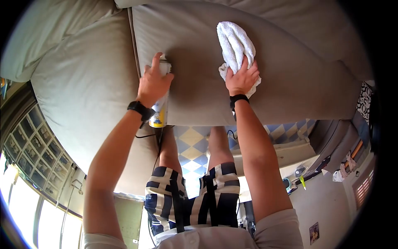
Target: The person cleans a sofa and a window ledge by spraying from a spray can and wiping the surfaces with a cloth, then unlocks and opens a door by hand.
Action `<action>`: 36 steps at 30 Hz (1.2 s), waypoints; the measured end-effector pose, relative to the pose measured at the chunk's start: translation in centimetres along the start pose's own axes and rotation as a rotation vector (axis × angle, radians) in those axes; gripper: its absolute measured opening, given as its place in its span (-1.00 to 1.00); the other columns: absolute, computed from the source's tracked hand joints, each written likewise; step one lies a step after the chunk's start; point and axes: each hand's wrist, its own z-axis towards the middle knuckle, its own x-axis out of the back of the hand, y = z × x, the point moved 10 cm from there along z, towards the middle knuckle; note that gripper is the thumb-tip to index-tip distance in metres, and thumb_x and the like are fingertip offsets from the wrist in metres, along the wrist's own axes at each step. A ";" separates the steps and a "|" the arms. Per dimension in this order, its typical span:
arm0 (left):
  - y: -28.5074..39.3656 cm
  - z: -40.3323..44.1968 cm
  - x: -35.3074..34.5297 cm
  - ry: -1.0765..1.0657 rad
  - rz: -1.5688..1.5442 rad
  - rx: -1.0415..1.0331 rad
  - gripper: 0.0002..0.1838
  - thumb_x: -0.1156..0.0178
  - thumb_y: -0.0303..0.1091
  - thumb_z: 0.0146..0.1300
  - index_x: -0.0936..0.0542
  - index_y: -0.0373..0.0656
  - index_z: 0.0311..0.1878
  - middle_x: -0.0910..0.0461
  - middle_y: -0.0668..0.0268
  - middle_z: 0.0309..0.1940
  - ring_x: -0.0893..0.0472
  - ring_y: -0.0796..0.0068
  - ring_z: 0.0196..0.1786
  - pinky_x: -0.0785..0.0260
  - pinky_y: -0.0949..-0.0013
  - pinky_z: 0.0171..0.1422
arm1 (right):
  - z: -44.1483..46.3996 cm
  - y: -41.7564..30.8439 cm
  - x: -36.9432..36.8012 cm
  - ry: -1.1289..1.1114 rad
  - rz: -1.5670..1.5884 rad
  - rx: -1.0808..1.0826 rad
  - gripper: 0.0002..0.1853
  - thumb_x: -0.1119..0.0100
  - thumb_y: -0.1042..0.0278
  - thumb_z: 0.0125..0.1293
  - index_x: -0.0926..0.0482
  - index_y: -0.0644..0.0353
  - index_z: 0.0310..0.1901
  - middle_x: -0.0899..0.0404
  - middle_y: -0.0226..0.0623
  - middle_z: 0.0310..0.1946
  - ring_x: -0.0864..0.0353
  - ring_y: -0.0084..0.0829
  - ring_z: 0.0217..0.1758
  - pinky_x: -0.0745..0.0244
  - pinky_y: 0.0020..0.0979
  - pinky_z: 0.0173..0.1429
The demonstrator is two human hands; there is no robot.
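Observation:
My left hand [155,83] is wrapped round an upright-looking spray can [159,112], with its index finger at the can's top. White and yellow show on the can's lower part. On the right, my right hand [242,79] presses on a bunched white towel [236,43], which lies on the brown sofa cushion [195,83]. The towel's far end reaches beyond the fingers, and a bit of it shows beside the palm. Part of the can is hidden behind my left hand.
A seam divides the cushion from a second one [83,87] at the left. Blue and white floor tiles [190,143] lie under my legs, with a thin black cable near them. A cabinet with glass panes [37,145] stands at the left.

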 end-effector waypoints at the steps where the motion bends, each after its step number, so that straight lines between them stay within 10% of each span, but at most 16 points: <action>1: 0.0 0.2 0.2 -0.020 0.023 -0.033 -0.15 -0.33 -0.16 0.26 -0.17 0.12 0.59 -0.54 -0.28 0.07 -0.64 -0.35 0.07 -0.52 -0.12 0.24 | 0.0 0.1 -0.1 -0.001 0.000 0.000 -0.16 -0.46 0.09 0.04 -0.40 0.00 0.40 -0.30 0.04 0.37 -0.39 0.13 0.27 -0.33 0.07 0.32; 16: -0.2 -0.3 0.6 -0.298 0.278 -0.211 -0.28 -0.21 -0.23 0.37 -0.22 0.04 0.57 -0.41 -0.30 0.12 -0.65 -0.41 0.01 -0.57 -0.12 0.17 | 0.0 -0.4 -0.6 0.039 0.030 0.010 -0.18 -0.48 0.05 -0.01 -0.42 -0.07 0.35 -0.31 0.03 0.37 -0.37 0.12 0.24 -0.30 0.10 0.31; 36: -3.2 -3.0 2.6 0.327 -0.099 -0.177 -0.27 -0.41 -0.40 0.12 -0.45 0.10 0.41 -0.55 0.12 0.06 -0.64 -0.02 0.06 -0.57 0.05 0.12 | -0.2 -0.7 -0.4 0.092 0.022 0.050 -0.22 -0.44 0.04 0.05 -0.42 -0.01 0.35 -0.32 0.05 0.35 -0.39 0.13 0.23 -0.32 0.09 0.29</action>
